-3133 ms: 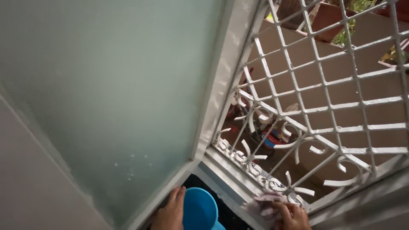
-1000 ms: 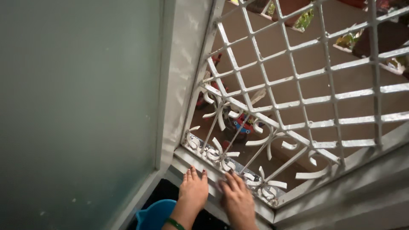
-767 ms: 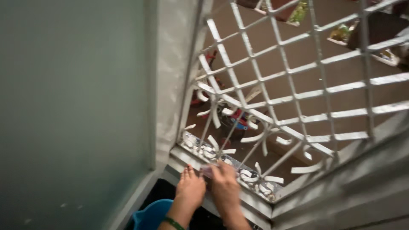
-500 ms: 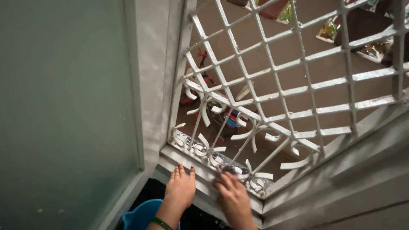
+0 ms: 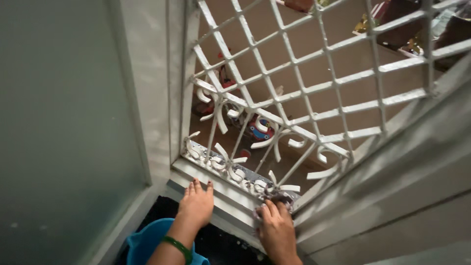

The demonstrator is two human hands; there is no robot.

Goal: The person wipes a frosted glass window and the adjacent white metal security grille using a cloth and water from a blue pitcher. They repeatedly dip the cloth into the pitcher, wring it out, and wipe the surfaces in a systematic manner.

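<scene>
My left hand (image 5: 196, 206) lies flat and empty on the grey window sill (image 5: 216, 189); my right hand (image 5: 275, 228) bunches a small patterned cloth (image 5: 274, 198) against the white scrolled metal grille (image 5: 274, 118), so I'd press into those curls.

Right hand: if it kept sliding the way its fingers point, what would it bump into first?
Probably the white scrolled grille: the right hand presses a cloth against its bottom rail, fingers aimed at the curls.

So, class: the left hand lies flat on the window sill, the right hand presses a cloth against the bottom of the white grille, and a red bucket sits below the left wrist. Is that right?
Not quite. The head view shows the bucket is blue, not red. The rest holds: the left hand lies flat on the window sill, and the right hand presses a cloth against the white grille.
</scene>
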